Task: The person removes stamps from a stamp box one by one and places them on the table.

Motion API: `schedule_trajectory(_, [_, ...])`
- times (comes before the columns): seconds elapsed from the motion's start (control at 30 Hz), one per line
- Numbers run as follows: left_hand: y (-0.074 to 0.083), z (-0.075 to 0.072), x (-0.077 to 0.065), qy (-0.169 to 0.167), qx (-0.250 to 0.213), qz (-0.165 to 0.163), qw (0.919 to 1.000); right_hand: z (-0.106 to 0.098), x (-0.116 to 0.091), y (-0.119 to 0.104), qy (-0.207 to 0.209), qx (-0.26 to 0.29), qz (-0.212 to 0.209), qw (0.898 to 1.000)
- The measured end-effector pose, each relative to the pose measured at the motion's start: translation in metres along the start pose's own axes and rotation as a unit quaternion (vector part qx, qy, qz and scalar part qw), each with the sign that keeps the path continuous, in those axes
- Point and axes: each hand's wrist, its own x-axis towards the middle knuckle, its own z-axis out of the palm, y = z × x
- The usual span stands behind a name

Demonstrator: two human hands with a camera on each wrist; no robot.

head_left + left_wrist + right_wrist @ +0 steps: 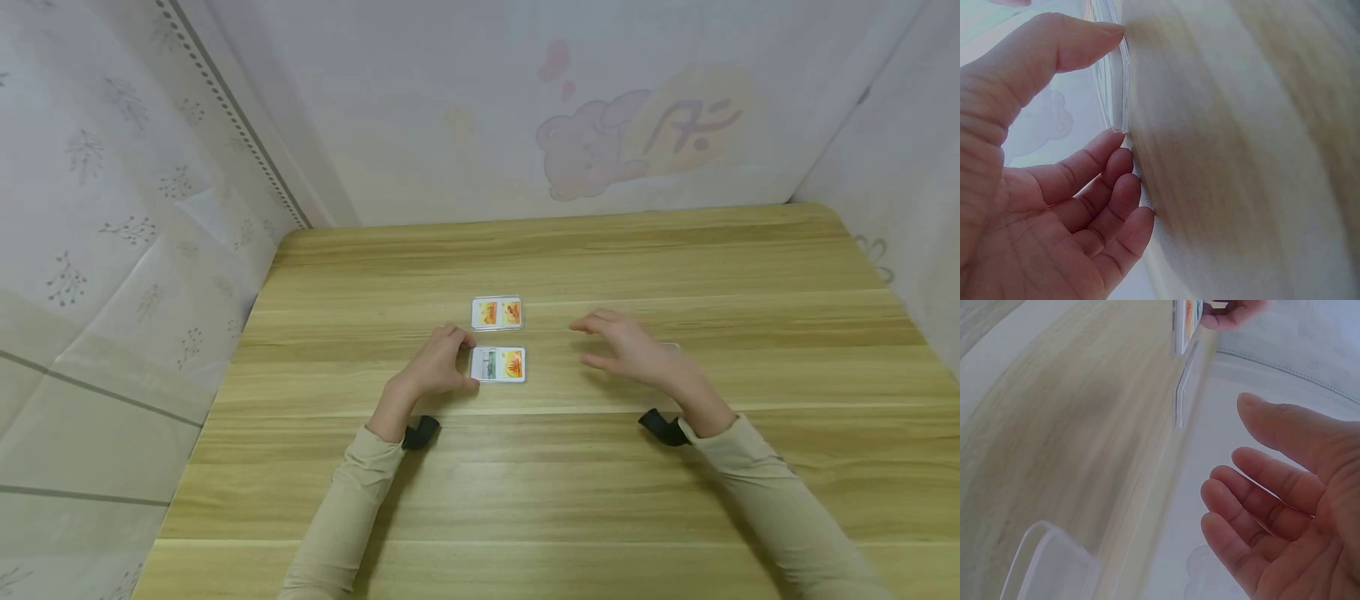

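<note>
A flat clear case point(498, 364) with a green-grey picture and a yellow-orange picture inside lies on the table. My left hand point(441, 362) pinches it by its left end, thumb at the near corner and index finger at the far one. In the left wrist view the case point(1117, 81) shows edge-on between thumb and index fingertip. My right hand point(630, 348) hovers to the right, fingers relaxed and holding nothing. Partly hidden beneath it, a clear plastic piece point(672, 346) lies on the table; the right wrist view shows this clear piece point(1054, 569) lower left.
A second clear case point(497, 313) with two orange pictures lies just beyond the first. The wood-grain table point(525, 500) ends at a pale curtain point(420, 117) behind, with patterned curtains point(112, 208) at the left. Black wrist mounts point(663, 427) jut inward from both wrists.
</note>
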Motion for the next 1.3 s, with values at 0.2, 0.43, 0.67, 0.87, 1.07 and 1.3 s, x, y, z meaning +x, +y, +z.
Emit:
schedule_trajectory(0.2, [0.000,0.000,-0.001,0.000,-0.003,-0.001,1.0000,0.004,0.006,-0.005,-0.001,0.005,-0.001,1.000])
schedule_trajectory(0.43, [0.000,0.000,-0.001,-0.002,-0.006,0.000,1.0000,0.008,0.011,-0.010,-0.001,0.007,-0.008,1.000])
schedule_trajectory(0.67, [-0.002,0.001,0.000,0.001,0.001,0.001,1.0000,0.012,0.018,-0.013,0.010,0.007,-0.025,1.000])
schedule_trajectory(0.87, [-0.001,0.000,0.000,0.001,0.001,0.001,1.0000,0.013,0.023,-0.019,-0.002,0.010,-0.016,1.000])
schedule_trajectory(1.07, [-0.001,0.000,0.000,0.001,-0.001,0.003,1.0000,0.017,0.028,-0.022,-0.013,0.019,-0.012,1.000])
schedule_trajectory(1.3, [-0.002,0.001,0.000,0.001,0.000,0.005,1.0000,0.020,0.032,-0.026,-0.018,0.023,-0.018,0.999])
